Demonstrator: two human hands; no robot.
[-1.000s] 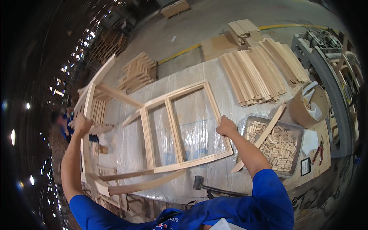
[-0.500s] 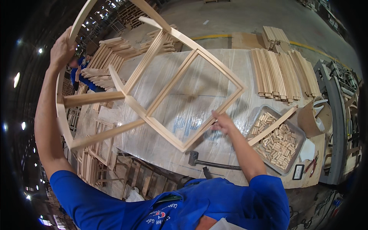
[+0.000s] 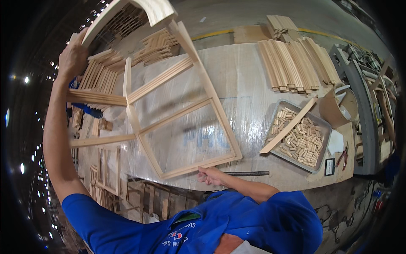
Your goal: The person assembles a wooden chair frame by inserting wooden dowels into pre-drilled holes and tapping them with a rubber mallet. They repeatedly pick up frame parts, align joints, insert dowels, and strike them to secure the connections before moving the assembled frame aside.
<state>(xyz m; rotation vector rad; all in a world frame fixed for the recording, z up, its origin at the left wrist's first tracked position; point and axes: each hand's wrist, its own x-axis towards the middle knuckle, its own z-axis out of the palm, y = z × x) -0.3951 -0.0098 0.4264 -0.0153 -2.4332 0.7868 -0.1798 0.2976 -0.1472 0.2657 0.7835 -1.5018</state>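
Observation:
A pale wooden chair frame [image 3: 225,122] is held tilted above the wrapped tabletop, its crosspieces and legs spreading to the left. High on the left, my left hand [image 3: 74,59] is closed around the frame's curved end piece. My right hand [image 3: 210,175] pinches the frame's bottom rail close to my body. Just right of that hand lies a dark mallet handle [image 3: 249,173]; the mallet's head is hidden.
Right of the frame, a grey tray [image 3: 327,127] holds many wooden dowels, with a wooden slat [image 3: 292,125] across it. Beyond are stacked slats [image 3: 287,65] and a brown bucket [image 3: 336,108]. Red-handled pliers [image 3: 343,155] lie near the table's right edge. More wooden parts [image 3: 99,76] are piled at far left.
The chair frame has turned clockwise, its right corner swinging down toward me. My right hand has moved left and nearer my body along with the rail. The mallet's head is now out of sight.

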